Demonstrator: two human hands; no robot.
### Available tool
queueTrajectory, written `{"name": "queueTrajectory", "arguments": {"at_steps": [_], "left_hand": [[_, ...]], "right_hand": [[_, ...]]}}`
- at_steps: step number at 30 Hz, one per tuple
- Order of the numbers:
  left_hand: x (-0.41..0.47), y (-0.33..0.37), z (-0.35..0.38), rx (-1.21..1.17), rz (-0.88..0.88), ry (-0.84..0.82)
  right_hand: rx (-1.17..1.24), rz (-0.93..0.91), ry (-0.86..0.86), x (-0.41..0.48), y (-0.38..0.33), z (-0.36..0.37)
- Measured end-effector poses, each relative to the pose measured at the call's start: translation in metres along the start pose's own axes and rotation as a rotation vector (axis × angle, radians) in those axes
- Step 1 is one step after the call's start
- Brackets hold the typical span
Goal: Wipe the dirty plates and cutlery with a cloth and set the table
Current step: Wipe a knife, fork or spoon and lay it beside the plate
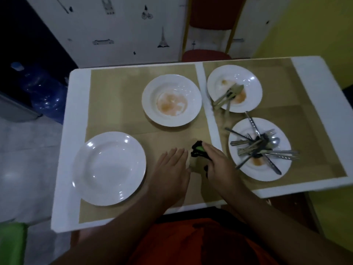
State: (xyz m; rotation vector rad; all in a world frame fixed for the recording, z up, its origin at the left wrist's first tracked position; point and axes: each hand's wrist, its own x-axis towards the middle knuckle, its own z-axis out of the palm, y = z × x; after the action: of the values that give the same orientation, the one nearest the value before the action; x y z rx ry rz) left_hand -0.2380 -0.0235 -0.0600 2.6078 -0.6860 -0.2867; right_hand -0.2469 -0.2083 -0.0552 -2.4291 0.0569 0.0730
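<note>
A clean white plate [108,168] sits at the table's near left. A stained plate [171,100] lies in the middle. At the far right a stained plate [234,88] carries a few pieces of cutlery [228,96]. The near right plate [259,149] holds several forks, knives and spoons [261,148]. Between the plates, a beige, black and green cloth [197,155] lies on the table. My right hand [219,163] grips it from the right. My left hand [172,169] rests flat beside it, fingers straight, touching its left edge.
The white table [63,169] has tan placemats [118,88]. A red chair [208,54] stands behind its far edge. A blue water jug [44,92] sits on the floor to the left. A yellow wall is at the right.
</note>
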Motion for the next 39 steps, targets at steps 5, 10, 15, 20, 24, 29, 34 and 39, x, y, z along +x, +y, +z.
{"name": "queueTrajectory", "arguments": {"at_steps": [5, 10, 15, 20, 24, 29, 34, 39], "left_hand": [[0.033, 0.061, 0.027, -0.055, 0.037, 0.035], [0.070, 0.113, 0.063, -0.236, -0.085, -0.015], [0.106, 0.149, 0.088, -0.171, -0.148, -0.038], [0.128, 0.164, 0.105, 0.029, -0.249, -0.110], [0.138, 0.166, 0.102, 0.012, -0.273, -0.164], [0.133, 0.170, 0.067, -0.353, -0.365, -0.346], [0.117, 0.174, 0.040, -1.006, -0.564, -0.466], [0.100, 0.168, 0.031, -1.260, -0.649, -0.455]], "right_hand": [[0.091, 0.087, 0.079, -0.013, 0.034, -0.054], [0.123, 0.162, 0.108, -0.025, 0.083, -0.104], [0.134, 0.172, 0.115, -0.036, 0.130, -0.135], [0.131, 0.188, 0.129, -0.040, 0.158, -0.147], [0.127, 0.182, 0.164, -0.040, 0.166, -0.151], [0.073, 0.156, 0.272, -0.032, 0.163, -0.147], [-0.220, -0.194, 0.056, -0.035, 0.147, -0.126], [-0.208, -0.120, 0.069, -0.021, 0.162, -0.134]]}}
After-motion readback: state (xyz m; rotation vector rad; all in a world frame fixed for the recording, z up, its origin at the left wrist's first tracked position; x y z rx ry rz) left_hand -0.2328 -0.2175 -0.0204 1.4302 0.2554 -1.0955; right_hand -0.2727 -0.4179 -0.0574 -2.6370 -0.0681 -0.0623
